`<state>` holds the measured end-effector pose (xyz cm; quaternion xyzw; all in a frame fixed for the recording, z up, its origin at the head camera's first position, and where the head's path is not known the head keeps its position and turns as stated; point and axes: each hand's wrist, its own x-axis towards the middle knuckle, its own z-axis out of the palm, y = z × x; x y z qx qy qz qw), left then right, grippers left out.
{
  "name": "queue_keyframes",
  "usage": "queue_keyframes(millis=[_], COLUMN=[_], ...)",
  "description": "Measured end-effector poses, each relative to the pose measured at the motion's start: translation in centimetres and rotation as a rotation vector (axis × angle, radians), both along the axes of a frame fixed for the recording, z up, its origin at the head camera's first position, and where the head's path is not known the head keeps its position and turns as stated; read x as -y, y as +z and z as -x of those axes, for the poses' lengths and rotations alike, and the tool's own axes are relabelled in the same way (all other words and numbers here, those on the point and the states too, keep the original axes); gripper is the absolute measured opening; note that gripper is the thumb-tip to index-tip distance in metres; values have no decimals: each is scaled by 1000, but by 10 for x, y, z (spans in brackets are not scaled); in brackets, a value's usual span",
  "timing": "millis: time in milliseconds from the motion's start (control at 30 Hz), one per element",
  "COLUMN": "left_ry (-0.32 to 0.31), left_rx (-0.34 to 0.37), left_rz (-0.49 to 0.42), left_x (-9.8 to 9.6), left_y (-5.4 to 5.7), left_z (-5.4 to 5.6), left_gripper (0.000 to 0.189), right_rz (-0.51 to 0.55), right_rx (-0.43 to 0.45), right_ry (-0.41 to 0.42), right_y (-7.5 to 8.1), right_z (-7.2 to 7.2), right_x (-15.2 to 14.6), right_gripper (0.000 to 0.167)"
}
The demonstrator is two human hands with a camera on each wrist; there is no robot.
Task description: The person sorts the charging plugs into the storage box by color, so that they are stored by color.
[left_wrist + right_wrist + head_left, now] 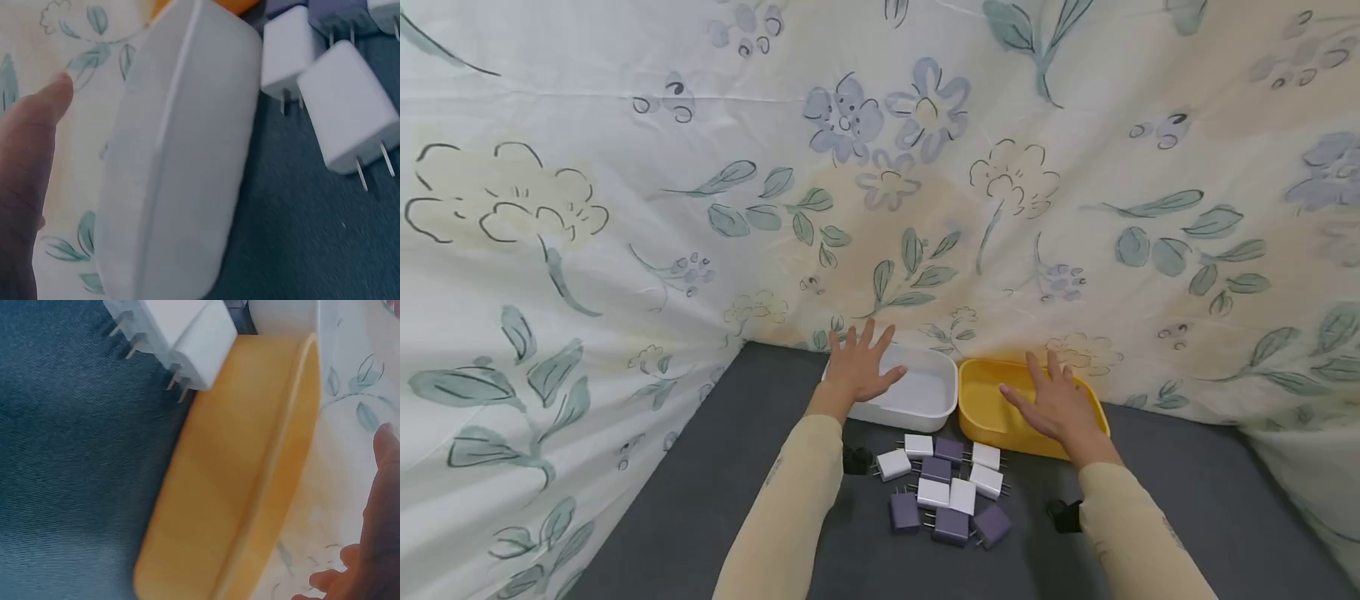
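Observation:
My left hand (856, 367) is spread over the left part of a white tray (925, 400), fingers straight and holding nothing. Over the right part of a yellow tray (992, 417), my right hand (1058, 404) is likewise spread and holds nothing. The trays stand side by side, and no charger shows inside the visible parts of either. In front of them lies a cluster of plug chargers, some white (933, 492) and some purple (951, 526), with metal prongs pointing various ways. Two white chargers (347, 106) appear large beside the white tray in the left wrist view.
A dark cloth (700, 500) covers the table under trays and chargers. Floral fabric (880, 208) hangs behind the trays and along both sides. A black object (857, 460) shows beside the left sleeve, and another black object (1064, 515) beside the right sleeve.

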<state>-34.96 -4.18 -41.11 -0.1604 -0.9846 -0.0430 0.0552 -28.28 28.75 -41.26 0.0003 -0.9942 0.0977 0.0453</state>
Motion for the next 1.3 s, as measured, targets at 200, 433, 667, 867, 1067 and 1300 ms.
queue_keyframes(millis=[200,433,667,867,1067,1300], left_ry=[17,43,37,57,106,127], left_rx=[-18,7,39,18,20,-13], left_rz=[-26,-45,-99,-153,-219,-289], left_x=[7,18,20,30,44,51], left_y=[-13,-22,-30,-39,-54,-68], left_z=[-5,-9,-6,-7,-11,-17], left_gripper=[78,76,73,72,71,68], right_rz=[6,27,15,-6,-1,47], right_rx=[32,14,-34,-69,-91,-104], right_ry=[-17,-30,-3,3,39,87], right_y=[-12,-21,-26,-28,-35,-44], right_z=[-8,-12,-16,-17,-19,-23], right_x=[-19,-29,-39,-46,-52,-51], right_gripper=[98,98,95,95,92,89])
